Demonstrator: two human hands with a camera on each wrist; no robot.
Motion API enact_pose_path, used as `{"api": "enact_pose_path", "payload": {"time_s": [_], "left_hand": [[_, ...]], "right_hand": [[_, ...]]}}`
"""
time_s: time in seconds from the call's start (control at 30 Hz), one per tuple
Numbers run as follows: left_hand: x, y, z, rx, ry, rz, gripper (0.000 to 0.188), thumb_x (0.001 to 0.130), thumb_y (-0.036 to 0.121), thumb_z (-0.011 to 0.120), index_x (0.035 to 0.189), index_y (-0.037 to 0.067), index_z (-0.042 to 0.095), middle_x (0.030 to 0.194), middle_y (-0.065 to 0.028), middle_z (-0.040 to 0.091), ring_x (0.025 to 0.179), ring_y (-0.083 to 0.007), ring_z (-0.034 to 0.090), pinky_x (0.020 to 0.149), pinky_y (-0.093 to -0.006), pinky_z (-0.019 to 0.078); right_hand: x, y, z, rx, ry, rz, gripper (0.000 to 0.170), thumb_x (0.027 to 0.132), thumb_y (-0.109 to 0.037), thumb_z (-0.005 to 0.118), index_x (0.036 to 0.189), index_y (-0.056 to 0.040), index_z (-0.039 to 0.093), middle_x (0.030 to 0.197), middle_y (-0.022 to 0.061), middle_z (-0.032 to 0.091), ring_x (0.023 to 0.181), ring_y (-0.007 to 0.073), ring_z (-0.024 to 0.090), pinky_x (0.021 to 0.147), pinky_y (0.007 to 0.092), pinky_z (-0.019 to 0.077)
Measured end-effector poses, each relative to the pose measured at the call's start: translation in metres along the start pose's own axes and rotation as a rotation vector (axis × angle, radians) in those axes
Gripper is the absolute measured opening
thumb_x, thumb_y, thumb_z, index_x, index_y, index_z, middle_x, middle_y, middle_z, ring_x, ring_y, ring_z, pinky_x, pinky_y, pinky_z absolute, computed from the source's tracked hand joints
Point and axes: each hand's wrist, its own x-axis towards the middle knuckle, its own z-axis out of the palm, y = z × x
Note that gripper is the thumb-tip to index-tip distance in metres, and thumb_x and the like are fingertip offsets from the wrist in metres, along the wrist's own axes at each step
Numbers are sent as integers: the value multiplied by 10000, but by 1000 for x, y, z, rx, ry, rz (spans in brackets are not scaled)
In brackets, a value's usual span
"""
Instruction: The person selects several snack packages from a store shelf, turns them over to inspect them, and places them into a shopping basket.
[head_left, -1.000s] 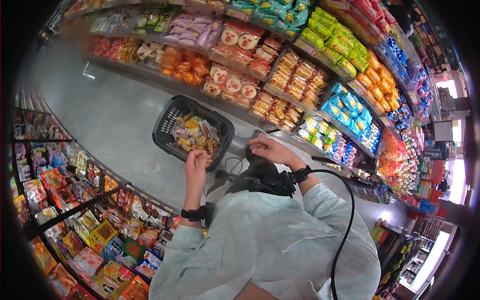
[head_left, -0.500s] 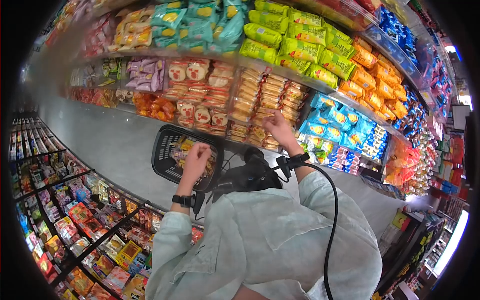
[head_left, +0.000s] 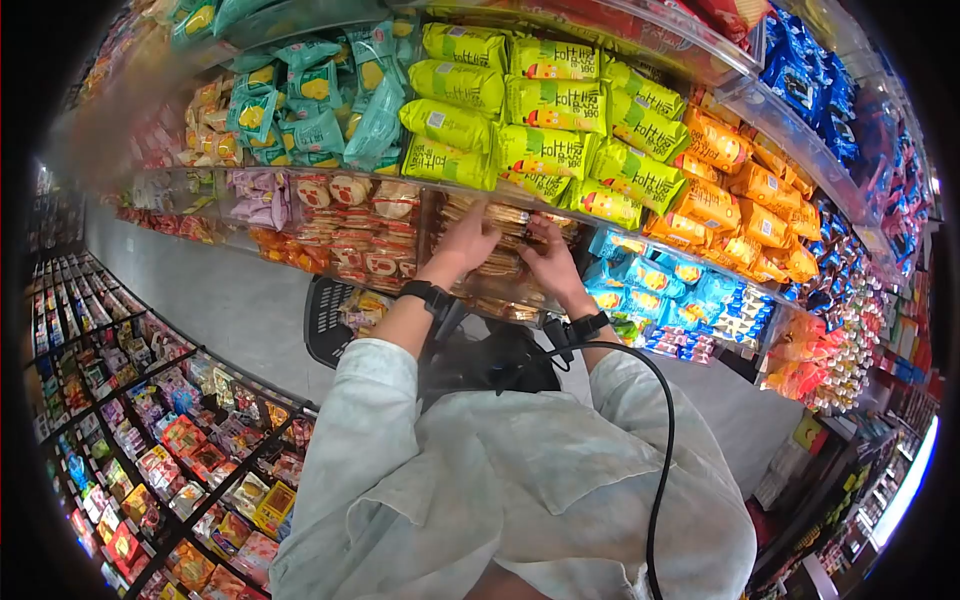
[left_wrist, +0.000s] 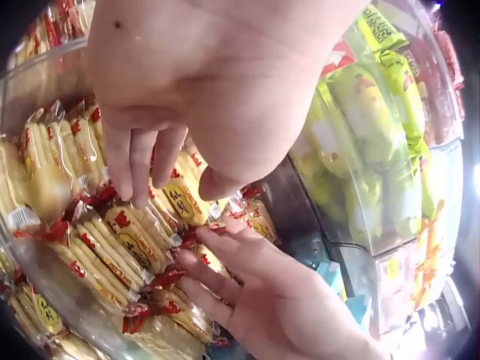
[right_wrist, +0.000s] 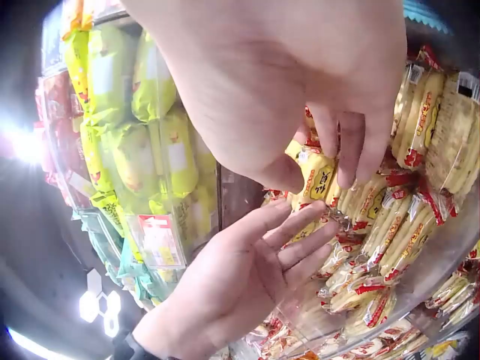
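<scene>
Both hands are in a shelf bin of clear-wrapped rice crackers (head_left: 500,262) in the head view. My left hand (head_left: 468,240) reaches in from the left, fingers extended down onto the packets. Close beside it, my right hand (head_left: 552,262) has its fingers loosely bent over the same bin. In the left wrist view, a yellow-labelled rice cracker packet (left_wrist: 184,196) shows between the left thumb and fingers. The right wrist view has a similar yellow packet (right_wrist: 319,178) at the right thumb and fingertips. The left palm faces up there, fingers nearly straight and touching the packets.
A dark shopping basket (head_left: 325,320) with snack packets stands on the floor, partly behind the left forearm. Green bags (head_left: 545,100) fill the shelf above, orange bags (head_left: 765,205) and blue bags (head_left: 655,275) to the right. A black cable (head_left: 668,430) runs from the right wrist.
Both hands have moved forward from near the basket and body into the rice cracker bin, the right one first. The view has shifted toward the shelves.
</scene>
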Motion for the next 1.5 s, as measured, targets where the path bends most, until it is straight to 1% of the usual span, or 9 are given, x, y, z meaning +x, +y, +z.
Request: {"api": "enact_pose_path", "payload": {"time_s": [0.17,0.3,0.4,0.6,0.73,0.87,1.13,1.3,1.5], "left_hand": [[0,-7,19,-76,36,34,712,907,267,657,1518,85,341,1230,-233,670,1140,-414,637,968,-467,511],[-17,-11,14,-167,-72,-3,743,934,194,666,1559,100,275,1370,-250,585,1178,-343,648,979,-418,521],[-31,-17,13,-181,-84,50,765,933,197,664,1572,116,250,1401,-255,571,1188,-342,651,989,-426,518],[-75,-19,6,-327,6,190,697,950,175,645,1552,111,301,1375,-250,593,1169,-327,661,947,-409,538],[-119,-36,-11,-540,-79,188,628,977,128,655,1534,99,367,1295,-193,647,1185,-235,631,972,-351,511],[-183,-65,-36,-552,-15,145,524,969,132,686,1449,68,485,1208,-114,665,1052,-159,637,925,-315,513],[-327,-182,-9,-629,246,260,448,910,148,744,1321,77,581,1043,-58,693,965,-135,661,851,-309,534],[-425,-245,15,-755,303,169,408,916,167,753,1267,34,592,1045,-73,706,906,-137,672,829,-300,546],[-483,-294,38,-798,344,80,349,953,220,718,1191,-11,609,988,-71,718,866,-139,685,770,-289,537]], "right_hand": [[-1,0,-6,83,-45,14,580,953,-92,672,1452,6,392,1417,191,552,1134,238,632,919,351,544],[-5,-1,-7,161,16,-6,325,946,-159,699,1214,0,607,1092,103,723,941,162,677,843,296,542],[-6,-3,-1,333,38,160,185,962,-169,709,1080,-41,648,973,21,682,903,105,638,829,249,518],[-15,-9,7,323,27,210,153,957,-186,725,961,-56,643,912,11,666,841,94,626,802,236,516],[-42,-16,21,319,-76,189,143,948,-163,735,956,-50,647,873,13,663,782,98,640,736,228,528],[-87,-36,52,270,-155,197,123,927,-117,720,987,-23,668,903,22,685,801,102,662,752,239,549],[-184,-33,151,106,-481,237,182,952,-179,711,1043,-26,673,1008,54,715,922,137,700,851,267,580],[-255,-23,220,-102,-577,320,206,993,-239,672,1081,-54,661,1041,60,723,934,134,706,856,266,579],[-306,-16,264,-204,-659,211,273,988,-266,683,1153,-53,636,1043,41,709,937,114,675,867,260,551]]}}
